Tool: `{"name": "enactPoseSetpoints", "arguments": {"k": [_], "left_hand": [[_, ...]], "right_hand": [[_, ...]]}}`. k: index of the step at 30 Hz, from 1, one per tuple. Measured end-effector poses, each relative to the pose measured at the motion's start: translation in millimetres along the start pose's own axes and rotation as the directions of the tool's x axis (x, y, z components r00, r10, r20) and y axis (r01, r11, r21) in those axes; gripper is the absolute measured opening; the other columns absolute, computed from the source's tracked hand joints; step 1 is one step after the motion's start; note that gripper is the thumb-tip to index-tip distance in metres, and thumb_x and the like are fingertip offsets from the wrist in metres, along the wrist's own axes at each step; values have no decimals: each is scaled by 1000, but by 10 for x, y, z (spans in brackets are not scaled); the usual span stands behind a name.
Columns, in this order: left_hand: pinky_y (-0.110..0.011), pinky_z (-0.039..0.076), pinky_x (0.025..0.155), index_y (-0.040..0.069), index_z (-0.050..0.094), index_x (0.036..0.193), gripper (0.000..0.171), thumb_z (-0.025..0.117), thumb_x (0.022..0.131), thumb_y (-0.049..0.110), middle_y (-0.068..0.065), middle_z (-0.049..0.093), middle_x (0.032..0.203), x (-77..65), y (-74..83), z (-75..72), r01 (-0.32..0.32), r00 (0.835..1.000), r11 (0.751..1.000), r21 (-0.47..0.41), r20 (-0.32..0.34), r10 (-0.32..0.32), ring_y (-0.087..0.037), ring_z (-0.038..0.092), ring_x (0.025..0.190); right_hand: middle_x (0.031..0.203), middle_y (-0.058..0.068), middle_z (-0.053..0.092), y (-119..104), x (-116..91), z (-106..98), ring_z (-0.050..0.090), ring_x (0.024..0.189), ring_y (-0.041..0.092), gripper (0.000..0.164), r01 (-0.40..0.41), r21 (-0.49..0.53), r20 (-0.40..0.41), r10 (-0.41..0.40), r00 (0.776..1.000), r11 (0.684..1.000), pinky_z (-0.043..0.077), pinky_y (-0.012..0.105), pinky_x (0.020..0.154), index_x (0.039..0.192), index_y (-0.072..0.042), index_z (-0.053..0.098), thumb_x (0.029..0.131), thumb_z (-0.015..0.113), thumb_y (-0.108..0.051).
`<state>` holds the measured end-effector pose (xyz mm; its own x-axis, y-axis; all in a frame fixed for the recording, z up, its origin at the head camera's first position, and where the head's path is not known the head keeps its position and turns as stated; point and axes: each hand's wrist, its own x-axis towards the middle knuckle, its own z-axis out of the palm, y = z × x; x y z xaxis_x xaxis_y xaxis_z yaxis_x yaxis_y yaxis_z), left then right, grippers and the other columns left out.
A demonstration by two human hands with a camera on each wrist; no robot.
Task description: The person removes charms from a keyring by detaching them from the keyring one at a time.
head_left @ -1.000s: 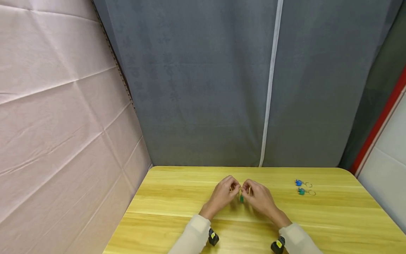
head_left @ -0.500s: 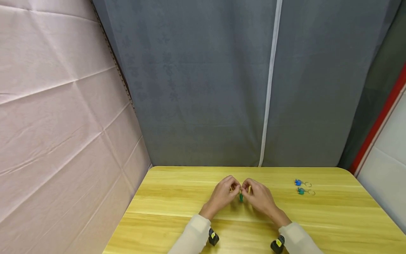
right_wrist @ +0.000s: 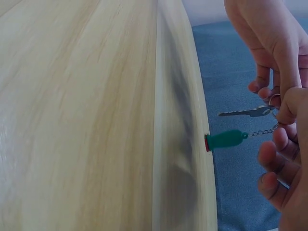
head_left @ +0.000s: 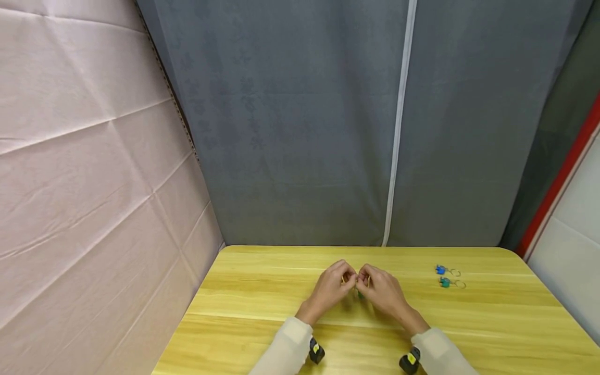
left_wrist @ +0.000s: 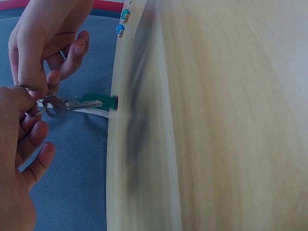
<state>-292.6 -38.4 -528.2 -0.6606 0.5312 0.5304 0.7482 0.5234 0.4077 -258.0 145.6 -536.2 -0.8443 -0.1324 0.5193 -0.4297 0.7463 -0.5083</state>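
Observation:
In the head view my left hand (head_left: 328,291) and right hand (head_left: 383,294) meet fingertip to fingertip over the middle of the table. Both pinch a metal key ring (left_wrist: 33,114) between thumb and fingers. From the ring hangs a silver key (right_wrist: 245,112) with a toothed blade. A small chain (right_wrist: 262,132) joins it to a green bottle-shaped charm (right_wrist: 226,139) with a red end. Seen from the head, fingers hide most of the ring and key, and only a bit of the green charm (head_left: 360,295) shows under the right fingertips.
Two more keyrings lie at the right on the wooden table (head_left: 262,291), a blue figure keyring (head_left: 441,270) behind a green figure keyring (head_left: 445,282). A grey curtain (head_left: 300,130) hangs along the table's back edge. Pale pink cloth (head_left: 103,182) covers the left side.
The green charm has swung slightly right, more of it now behind the right fingers. The fingertips have drawn a little closer together. The two keyrings on the table stay put.

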Motion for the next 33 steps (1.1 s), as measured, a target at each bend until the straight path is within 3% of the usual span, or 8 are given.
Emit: {"name": "enactPoseSetpoints", "arguments": {"k": [8,17,33], "left_hand": [[-7,49,74,12,69,98,6,69,104,11,0,68,95,0,3,15,11,1000,1000,22,-6,-10,-7,64,84],[-8,49,72,14,70,99,7,68,105,11,3,68,94,4,-35,6,45,998,998,41,-44,-43,-5,64,83],[-8,49,73,13,70,98,5,70,103,12,2,69,94,2,-25,-27,42,998,999,30,-45,-41,-6,64,83]], "right_hand": [[73,-12,54,-5,-5,11,41,60,-1,20,4,5,-12,-4,1000,1000,37,20,56,83,-22,62,89,77,-10],[72,-15,52,-11,-33,-9,40,61,-4,23,85,31,-55,-83,995,996,37,19,56,82,-22,60,84,74,-3],[71,-12,55,35,0,-58,40,59,-3,17,29,11,-88,-28,996,1000,37,20,55,84,-21,63,84,75,-8]]}}
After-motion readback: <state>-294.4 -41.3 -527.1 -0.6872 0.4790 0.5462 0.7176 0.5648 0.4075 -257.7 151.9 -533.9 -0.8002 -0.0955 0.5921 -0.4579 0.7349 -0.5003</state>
